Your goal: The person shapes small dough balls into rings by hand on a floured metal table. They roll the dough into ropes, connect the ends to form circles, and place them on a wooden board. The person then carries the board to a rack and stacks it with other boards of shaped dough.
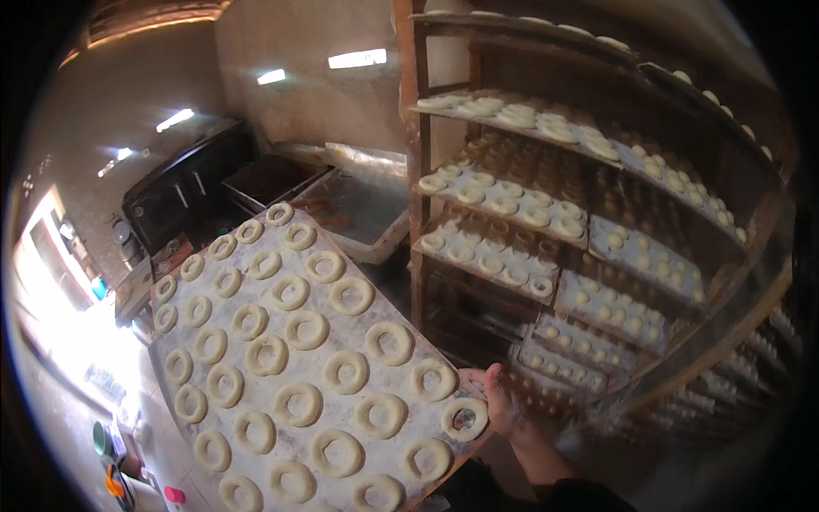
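Note:
A large floured board (328, 410) spreads across the middle and lower part of the head view, tilted away from me. Several rings of pale raw dough (299, 404) lie on it in rows. My right hand (499, 401) grips the board's right edge, its thumb up beside a dough ring (465, 419) at the corner. The fingers under the board are mostly hidden. My left hand does not show.
On the right, a tall wooden rack (415, 171) carries trays of dough rings (503, 206) and dough balls (627, 316). Behind the board are a metal basin (363, 205) and a dark cabinet (192, 183). Bright light enters by a doorway (51, 247). A green cup (102, 438) stands lower left.

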`<state>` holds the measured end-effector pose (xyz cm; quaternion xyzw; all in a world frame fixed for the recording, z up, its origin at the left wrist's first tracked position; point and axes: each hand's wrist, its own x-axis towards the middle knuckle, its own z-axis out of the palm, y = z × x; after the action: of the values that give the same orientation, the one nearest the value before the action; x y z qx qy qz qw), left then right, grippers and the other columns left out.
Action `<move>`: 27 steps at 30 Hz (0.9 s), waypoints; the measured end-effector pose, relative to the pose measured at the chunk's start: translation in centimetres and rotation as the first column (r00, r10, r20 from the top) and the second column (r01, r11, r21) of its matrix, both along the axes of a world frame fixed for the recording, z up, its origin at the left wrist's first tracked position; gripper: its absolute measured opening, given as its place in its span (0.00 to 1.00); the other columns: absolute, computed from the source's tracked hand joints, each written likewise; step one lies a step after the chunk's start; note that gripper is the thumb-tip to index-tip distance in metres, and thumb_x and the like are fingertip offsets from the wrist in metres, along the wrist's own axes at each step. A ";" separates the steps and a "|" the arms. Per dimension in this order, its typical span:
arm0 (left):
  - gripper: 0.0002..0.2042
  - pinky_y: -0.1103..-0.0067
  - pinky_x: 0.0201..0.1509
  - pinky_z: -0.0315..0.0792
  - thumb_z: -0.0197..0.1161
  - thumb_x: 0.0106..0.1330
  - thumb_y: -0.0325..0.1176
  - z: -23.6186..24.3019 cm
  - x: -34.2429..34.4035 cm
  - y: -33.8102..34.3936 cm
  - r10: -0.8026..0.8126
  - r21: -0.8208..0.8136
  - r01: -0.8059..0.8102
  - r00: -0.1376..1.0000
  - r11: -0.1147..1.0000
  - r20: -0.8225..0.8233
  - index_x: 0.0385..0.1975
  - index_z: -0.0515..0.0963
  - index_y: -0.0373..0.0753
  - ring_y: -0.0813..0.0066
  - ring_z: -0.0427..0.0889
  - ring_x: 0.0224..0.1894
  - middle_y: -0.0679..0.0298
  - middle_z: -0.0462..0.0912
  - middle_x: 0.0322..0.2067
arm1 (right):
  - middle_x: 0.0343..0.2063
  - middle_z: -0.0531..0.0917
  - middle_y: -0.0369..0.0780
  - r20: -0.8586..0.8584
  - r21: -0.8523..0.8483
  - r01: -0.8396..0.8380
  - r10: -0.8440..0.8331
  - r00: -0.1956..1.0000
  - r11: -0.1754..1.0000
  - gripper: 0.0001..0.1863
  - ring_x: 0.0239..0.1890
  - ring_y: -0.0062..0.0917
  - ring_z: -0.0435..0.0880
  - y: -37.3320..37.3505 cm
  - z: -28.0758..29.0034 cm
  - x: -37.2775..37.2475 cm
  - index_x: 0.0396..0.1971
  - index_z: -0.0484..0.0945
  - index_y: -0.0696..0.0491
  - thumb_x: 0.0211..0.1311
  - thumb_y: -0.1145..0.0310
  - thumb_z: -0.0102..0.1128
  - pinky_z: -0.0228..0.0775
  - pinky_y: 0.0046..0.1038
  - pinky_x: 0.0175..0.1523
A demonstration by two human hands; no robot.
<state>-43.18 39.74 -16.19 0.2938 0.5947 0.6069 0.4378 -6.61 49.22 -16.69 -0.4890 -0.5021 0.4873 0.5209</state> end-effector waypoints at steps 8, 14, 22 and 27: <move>0.44 0.65 0.60 0.72 0.61 0.56 0.61 -1.4 -14.1 9.3 -0.174 -0.109 0.175 0.985 0.979 0.019 0.65 0.63 0.33 0.55 0.74 0.60 0.50 0.71 0.61 | 0.23 0.80 0.46 0.116 0.134 0.327 -0.343 0.932 0.935 0.29 0.27 0.28 0.79 1.2 0.5 -13.5 0.41 0.80 0.56 0.73 0.44 0.41 0.68 0.35 0.35; 0.42 0.65 0.59 0.72 0.61 0.57 0.60 -4.0 -21.0 15.3 -0.290 -0.171 0.296 0.955 0.940 0.060 0.65 0.63 0.34 0.55 0.74 0.60 0.51 0.70 0.61 | 0.32 0.83 0.51 0.483 0.088 0.470 -0.450 0.751 0.878 0.23 0.40 0.51 0.81 1.2 -2.0 -20.6 0.43 0.79 0.54 0.72 0.51 0.42 0.71 0.45 0.47; 0.41 0.65 0.58 0.73 0.60 0.59 0.59 -4.0 -37.3 17.8 -0.268 -0.347 0.312 0.949 0.885 0.168 0.65 0.64 0.35 0.54 0.74 0.60 0.52 0.70 0.62 | 0.29 0.82 0.48 0.502 0.091 0.618 -0.572 0.649 0.781 0.26 0.34 0.46 0.83 -1.8 0.2 -30.5 0.40 0.77 0.57 0.72 0.46 0.41 0.72 0.43 0.42; 0.27 0.66 0.50 0.76 0.55 0.66 0.55 -7.4 -41.5 19.7 -0.353 -0.256 0.375 0.927 0.891 0.130 0.55 0.72 0.38 0.58 0.78 0.51 0.56 0.78 0.49 | 0.25 0.80 0.48 0.528 0.039 0.786 -0.681 0.508 0.617 0.33 0.33 0.44 0.81 -7.7 -6.6 -36.8 0.42 0.77 0.57 0.71 0.40 0.38 0.69 0.43 0.44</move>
<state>-84.68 59.47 -23.59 0.3114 0.5897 0.4366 0.6038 -43.38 41.54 -23.24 -0.8132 -0.3077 0.1255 0.4778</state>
